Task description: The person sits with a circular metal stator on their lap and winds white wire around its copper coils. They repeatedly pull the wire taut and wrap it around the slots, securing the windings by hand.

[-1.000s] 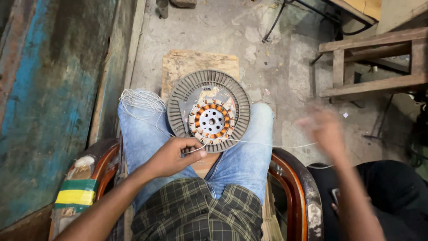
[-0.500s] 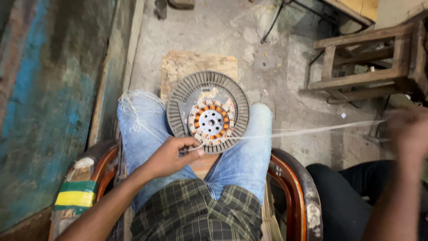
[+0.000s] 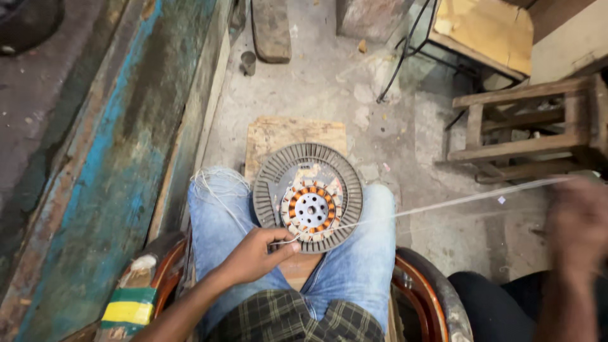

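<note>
Leftmost, a loose bundle of white string lies over the left knee. Beside it the left hand pinches the string at the lower rim of a round grey fan motor stator with copper windings, resting on the lap. From there a taut white thread runs right to the blurred right hand; its grip cannot be made out.
</note>
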